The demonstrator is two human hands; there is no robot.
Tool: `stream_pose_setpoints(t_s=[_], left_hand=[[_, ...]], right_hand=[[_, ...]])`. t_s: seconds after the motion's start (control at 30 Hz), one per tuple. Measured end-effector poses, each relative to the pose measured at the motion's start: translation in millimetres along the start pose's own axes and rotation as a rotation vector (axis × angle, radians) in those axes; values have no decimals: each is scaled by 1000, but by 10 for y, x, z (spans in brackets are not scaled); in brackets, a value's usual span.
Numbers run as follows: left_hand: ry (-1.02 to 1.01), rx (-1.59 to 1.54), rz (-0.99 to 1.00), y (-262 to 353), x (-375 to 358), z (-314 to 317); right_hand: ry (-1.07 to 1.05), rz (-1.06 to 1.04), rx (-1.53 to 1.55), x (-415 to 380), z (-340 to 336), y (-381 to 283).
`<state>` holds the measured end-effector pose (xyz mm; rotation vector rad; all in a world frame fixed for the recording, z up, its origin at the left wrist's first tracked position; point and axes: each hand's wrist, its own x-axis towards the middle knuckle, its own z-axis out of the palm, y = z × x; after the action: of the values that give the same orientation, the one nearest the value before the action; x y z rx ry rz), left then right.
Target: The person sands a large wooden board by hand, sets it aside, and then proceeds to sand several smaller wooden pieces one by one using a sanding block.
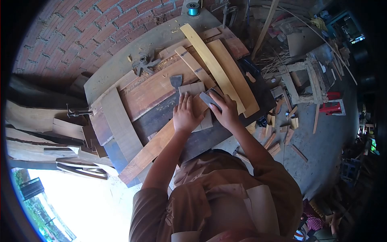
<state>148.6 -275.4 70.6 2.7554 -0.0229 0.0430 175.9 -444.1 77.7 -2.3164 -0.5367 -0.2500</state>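
Note:
My left hand (186, 115) lies flat with its fingers stretched out, pressing on a long narrow wooden board (149, 150). The board slants across the bench and reaches past its near left edge. In my right hand (225, 111) is a grey block (208, 99) that looks like a sanding block, held against the upper end of the same board. A shorter flat wood piece (192, 87) lies crosswise beneath the board. Just beyond my left fingertips rests a wide-bladed scraper (176, 82). To the right of it are a notched wooden strip (194, 66) and a curved pale slat (211, 64).
A broad plank (121, 117) lies on the bench at left, near a clamp (78, 113). A dark metal spoked part (144, 64) and a teal spool (193, 9) stand farther back. Wood offcuts (278, 139) and a rough wooden frame (300, 82) are on the floor at right.

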Motion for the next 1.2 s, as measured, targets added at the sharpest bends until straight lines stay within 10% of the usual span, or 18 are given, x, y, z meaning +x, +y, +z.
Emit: stream_pose_setpoints(t_s=[1.2], left_hand=[[66,7,12,10,-5,20]], right_hand=[[33,57,45,54,118,7]])
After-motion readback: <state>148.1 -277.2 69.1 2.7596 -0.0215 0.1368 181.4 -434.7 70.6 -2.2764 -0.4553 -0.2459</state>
